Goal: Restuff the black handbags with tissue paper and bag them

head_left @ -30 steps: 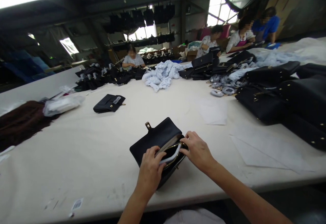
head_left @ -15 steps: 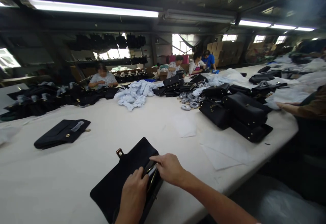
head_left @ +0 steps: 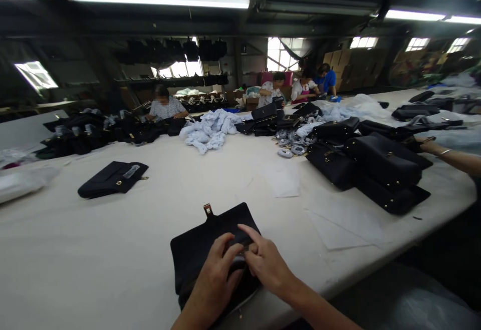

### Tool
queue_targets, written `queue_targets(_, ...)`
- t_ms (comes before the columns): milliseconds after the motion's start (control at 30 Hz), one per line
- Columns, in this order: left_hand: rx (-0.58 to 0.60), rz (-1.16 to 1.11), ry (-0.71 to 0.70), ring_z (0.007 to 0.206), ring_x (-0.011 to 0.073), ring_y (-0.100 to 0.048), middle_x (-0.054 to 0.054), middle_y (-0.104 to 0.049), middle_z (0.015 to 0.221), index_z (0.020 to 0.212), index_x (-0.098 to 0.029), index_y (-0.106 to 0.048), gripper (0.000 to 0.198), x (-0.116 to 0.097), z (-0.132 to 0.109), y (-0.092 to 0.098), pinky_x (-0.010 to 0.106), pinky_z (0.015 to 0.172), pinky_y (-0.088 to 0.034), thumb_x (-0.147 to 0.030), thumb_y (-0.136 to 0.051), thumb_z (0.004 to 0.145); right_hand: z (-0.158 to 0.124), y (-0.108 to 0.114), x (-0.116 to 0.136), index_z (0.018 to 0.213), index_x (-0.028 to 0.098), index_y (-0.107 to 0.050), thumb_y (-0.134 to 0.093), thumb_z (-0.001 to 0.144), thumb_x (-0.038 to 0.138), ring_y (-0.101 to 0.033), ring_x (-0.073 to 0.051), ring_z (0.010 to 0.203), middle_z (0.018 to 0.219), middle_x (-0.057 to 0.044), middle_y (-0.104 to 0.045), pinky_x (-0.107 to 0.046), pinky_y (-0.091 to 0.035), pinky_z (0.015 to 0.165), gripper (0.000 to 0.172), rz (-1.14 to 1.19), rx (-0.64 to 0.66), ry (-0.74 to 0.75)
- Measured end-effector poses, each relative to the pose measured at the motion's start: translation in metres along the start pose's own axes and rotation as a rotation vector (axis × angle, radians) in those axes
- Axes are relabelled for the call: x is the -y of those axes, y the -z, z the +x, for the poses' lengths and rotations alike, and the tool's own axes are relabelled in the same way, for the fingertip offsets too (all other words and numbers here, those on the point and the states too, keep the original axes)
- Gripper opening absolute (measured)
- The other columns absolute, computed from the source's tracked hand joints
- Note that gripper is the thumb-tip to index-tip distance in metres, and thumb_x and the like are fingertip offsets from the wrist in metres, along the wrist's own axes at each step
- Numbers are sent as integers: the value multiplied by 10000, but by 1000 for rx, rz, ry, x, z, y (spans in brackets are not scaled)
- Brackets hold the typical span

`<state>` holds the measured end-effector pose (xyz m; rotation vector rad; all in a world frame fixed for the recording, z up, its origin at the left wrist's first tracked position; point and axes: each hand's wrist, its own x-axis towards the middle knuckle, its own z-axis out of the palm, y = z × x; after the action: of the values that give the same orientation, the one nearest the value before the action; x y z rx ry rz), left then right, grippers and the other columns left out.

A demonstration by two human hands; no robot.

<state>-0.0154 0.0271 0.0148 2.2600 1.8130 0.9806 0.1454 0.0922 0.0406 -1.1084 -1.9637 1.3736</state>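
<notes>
A black handbag point(head_left: 203, 242) with a gold clasp lies flap-open on the white table point(head_left: 131, 240) right in front of me. My left hand point(head_left: 215, 277) rests on the bag, fingers curled round the edge of its mouth. My right hand point(head_left: 266, 262) meets it there, its fingers bent and pinching at the same opening, with the index finger stretched forward. What lies inside the opening is hidden by my fingers.
Another black bag point(head_left: 112, 179) lies to the left. A stack of black bags point(head_left: 372, 167) stands at the right, with white paper sheets point(head_left: 338, 217) before it. Pale blue wrapping point(head_left: 210, 129) is heaped at the middle back. Several other people sit at the far side; another person's arm point(head_left: 451, 157) reaches in at right.
Both hands have closed together over the bag's mouth, and the pale strip seen there a second ago is out of sight. The view swung right, then back a little.
</notes>
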Motion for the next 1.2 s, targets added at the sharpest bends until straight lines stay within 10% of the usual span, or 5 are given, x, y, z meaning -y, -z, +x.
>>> queue_targets(333,250,-391,0,844,155,-568,42,-589,902,883,-202,-640,238,-30,8,-12,263,756,-476,-38,-468,866,-44,19,-17,1331,267,-532,-577,778,142,-567,-134,751,860,5,-611,-230,-442,698,569,-165,39,54)
queue_targets(533,263,-246,-75,829,167,-541,57,-582,906,1022,-244,-650,282,-41,8,0,304,726,-451,-132,-407,934,-37,39,-16,931,305,-719,-582,786,133,-598,-137,807,906,10,-591,-235,-424,710,263,-474,15,49)
queue_targets(867,129,48,-26,802,197,-573,38,-629,880,937,-193,-616,181,-49,-3,-16,345,728,-500,-304,-689,816,-20,28,-61,980,276,-692,-614,855,302,-613,-165,763,843,-4,-564,-270,-477,679,150,-449,1,166)
queue_targets(1000,117,216,165,793,210,-575,54,-606,863,949,-160,-550,129,-60,-2,-26,363,732,-524,-76,-494,867,-18,24,-61,978,249,-678,-549,906,347,-614,-171,750,838,-15,-568,-287,-483,689,178,-465,-58,243)
queue_targets(1200,182,193,6,834,207,-585,86,-611,916,1078,-102,-520,207,-57,-5,-13,339,732,-520,-84,-381,926,-17,28,-45,1007,222,-674,-501,932,377,-605,-160,723,824,-20,-565,-279,-469,674,244,-554,-47,259)
